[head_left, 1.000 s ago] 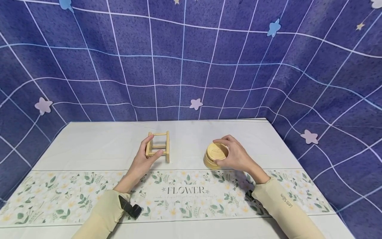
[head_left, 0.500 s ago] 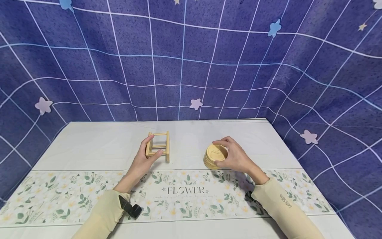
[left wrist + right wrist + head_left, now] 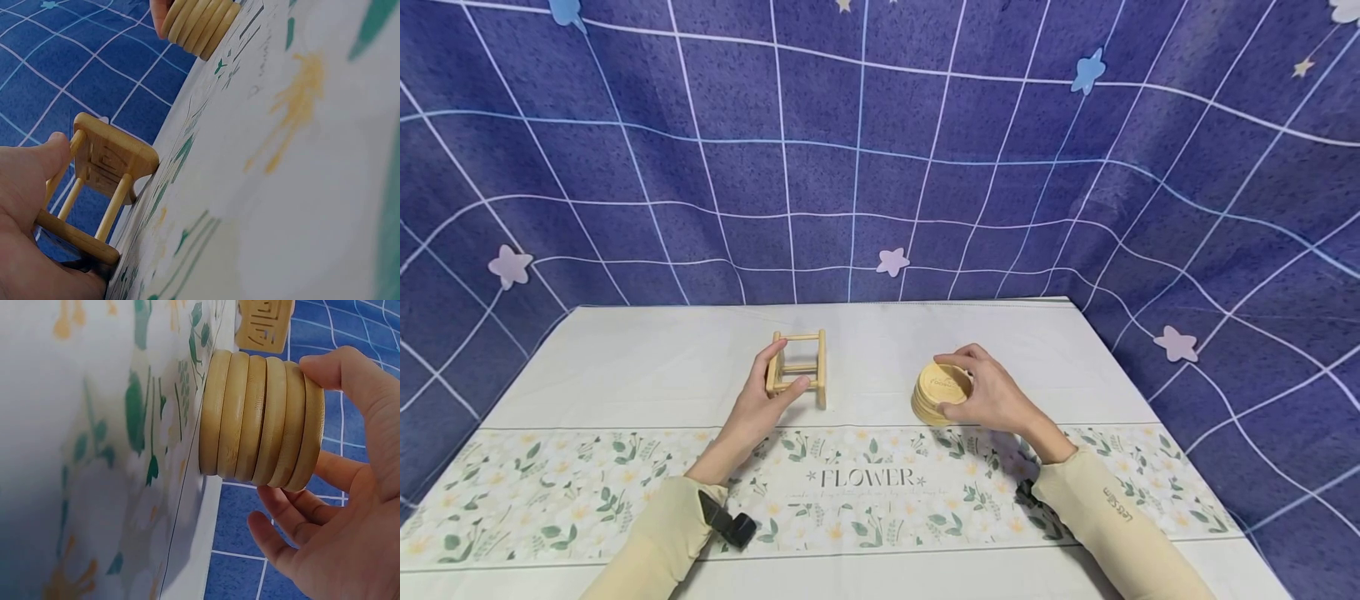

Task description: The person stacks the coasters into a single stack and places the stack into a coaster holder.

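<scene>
Left of centre on the table, my left hand point(image 3: 758, 407) grips a small wooden rack point(image 3: 822, 371) by its left side. In the left wrist view, the rack point(image 3: 112, 156) has two carved end panels joined by round bars, with no coaster between them. To the right, round wooden coasters point(image 3: 931, 410) stand in a neat stack. My right hand point(image 3: 996, 396) pinches the top coaster point(image 3: 945, 382) between thumb and fingers. The right wrist view shows the thumb point(image 3: 322, 367) on that coaster's rim, with several coasters point(image 3: 244, 419) stacked below it.
A white cloth with a floral band and the word FLOWER point(image 3: 868, 477) covers the table. A dark blue curtain point(image 3: 820, 183) with grid lines and stars hangs behind and on both sides. Bare white cloth point(image 3: 868, 367) lies between rack and stack.
The top coaster and my right fingers have shifted slightly left and down, so the coaster now lines up with the stack. My left hand and the rack have not moved.
</scene>
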Demonstrator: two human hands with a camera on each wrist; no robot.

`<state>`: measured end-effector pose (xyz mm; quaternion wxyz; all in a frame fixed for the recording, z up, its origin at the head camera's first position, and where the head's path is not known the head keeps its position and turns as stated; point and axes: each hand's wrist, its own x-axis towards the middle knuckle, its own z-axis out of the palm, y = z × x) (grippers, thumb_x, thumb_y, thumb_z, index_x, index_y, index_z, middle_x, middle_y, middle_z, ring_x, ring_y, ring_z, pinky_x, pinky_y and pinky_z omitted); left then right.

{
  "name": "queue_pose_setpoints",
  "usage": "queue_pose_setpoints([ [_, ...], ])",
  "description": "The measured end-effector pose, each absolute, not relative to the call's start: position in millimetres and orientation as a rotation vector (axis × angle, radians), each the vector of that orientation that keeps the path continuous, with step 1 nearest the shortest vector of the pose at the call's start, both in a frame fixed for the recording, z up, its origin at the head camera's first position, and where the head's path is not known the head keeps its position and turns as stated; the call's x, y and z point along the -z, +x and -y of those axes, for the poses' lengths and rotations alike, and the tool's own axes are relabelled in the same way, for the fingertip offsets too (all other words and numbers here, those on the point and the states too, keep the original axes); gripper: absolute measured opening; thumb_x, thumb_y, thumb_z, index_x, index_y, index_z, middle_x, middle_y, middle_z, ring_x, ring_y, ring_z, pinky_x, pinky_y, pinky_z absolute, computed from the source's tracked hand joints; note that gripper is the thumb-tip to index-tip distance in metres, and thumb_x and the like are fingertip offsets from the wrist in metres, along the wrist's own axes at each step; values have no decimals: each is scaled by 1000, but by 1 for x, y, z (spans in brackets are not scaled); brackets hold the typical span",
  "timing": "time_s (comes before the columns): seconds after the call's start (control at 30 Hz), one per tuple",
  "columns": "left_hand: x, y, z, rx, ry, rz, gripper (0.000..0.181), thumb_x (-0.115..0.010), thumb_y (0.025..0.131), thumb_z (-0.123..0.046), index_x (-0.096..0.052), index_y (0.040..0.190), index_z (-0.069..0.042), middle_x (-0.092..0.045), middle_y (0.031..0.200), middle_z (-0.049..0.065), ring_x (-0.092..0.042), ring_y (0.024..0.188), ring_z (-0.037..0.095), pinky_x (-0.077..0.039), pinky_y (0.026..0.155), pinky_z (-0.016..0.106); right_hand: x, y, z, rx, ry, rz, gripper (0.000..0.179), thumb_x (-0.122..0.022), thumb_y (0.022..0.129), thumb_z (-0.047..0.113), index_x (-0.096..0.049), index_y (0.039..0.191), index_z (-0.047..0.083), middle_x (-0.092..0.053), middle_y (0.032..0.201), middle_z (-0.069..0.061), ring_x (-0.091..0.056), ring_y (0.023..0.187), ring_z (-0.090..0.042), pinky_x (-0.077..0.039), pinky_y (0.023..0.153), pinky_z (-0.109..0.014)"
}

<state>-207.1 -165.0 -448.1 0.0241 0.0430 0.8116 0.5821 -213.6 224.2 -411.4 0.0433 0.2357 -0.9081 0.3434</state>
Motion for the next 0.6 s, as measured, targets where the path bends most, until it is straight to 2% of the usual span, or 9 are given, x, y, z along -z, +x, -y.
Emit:
queue_pose_setpoints([
  [0.17,448,-208,165,-1794,133,-2516,88,-70,112,-40,-15,180,-30,-8,186,17,-11,171,42,-20,134,65,412,-213,-225,-1083,726,2771,75,-91,84,19,-66,152,0,-61,131,-14,-57,104,-25,-49,85,-39],
  [0.3,449,-209,165,-1790,133,-2519,88,-69,112,-40,-14,180,-29,-8,186,16,-10,171,42,-17,135,65,413,-213,-225,-1109,730,2762,76,-91,84,17,-65,153,1,-61,131,-14,-58,108,-25,-51,90,-42],
  [0.6,447,-208,165,-1806,124,-2506,88,-70,112,-40,-14,180,-30,-7,186,15,-8,171,41,-18,134,65,415,-213,-228,-1162,756,2737,75,-93,86,15,-64,154,6,-61,134,-16,-62,121,-34,-54,109,-62],
])
